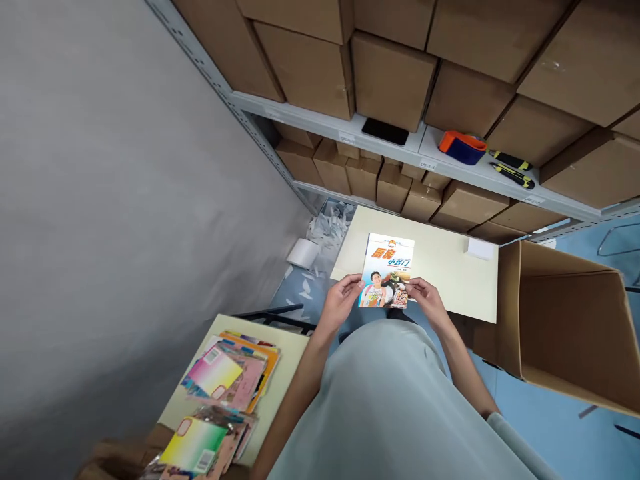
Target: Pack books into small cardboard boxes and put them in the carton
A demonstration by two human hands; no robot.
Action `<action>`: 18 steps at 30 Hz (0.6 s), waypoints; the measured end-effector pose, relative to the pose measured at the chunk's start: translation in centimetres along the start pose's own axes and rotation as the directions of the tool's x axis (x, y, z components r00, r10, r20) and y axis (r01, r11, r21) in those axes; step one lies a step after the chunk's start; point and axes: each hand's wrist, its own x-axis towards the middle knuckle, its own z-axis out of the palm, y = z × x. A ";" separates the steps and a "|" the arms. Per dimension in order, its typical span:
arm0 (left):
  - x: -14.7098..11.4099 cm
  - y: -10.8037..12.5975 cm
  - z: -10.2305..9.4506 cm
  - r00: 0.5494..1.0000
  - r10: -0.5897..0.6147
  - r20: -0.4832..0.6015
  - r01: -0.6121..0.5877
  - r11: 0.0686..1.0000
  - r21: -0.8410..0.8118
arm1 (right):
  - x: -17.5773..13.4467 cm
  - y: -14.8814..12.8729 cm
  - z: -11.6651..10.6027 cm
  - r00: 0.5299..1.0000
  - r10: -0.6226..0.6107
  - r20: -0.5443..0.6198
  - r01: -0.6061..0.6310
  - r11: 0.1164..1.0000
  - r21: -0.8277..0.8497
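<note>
A thin book [387, 270] with a white cover, orange and blue lettering and food pictures is held upright between my two hands, over the near edge of a cream table [457, 283]. My left hand [344, 298] is closed on its lower left edge. On the opposite side, my right hand [425, 297] pinches the lower right edge with thumb and fingers. The cover faces me, and the back of the book is hidden.
Piles of colourful booklets [225, 373] lie on a second table at lower left. An open cardboard box [575, 320] stands at right. Shelves of cartons [390, 80] rise ahead, with a dark phone-like slab [385, 131], an orange-blue roll [463, 147] and utility knives [513, 175]. Paper scraps [330, 230] lie by the wall.
</note>
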 end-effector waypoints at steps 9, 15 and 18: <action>6.7 1.7 10.9 0.984 -0.135 0.116 0.133 0.991 0.024 | 6.0 -2.6 -10.8 1.000 -0.011 -0.027 0.012 1.000 0.024; 9.3 2.9 14.2 0.971 -0.166 0.175 0.163 0.986 0.031 | 7.3 -4.3 -14.0 0.997 -0.026 -0.074 0.028 0.999 0.018; 10.1 3.1 14.3 0.967 -0.157 0.199 0.152 0.988 0.039 | 7.3 -4.9 -14.0 0.994 -0.039 -0.105 0.041 0.999 0.016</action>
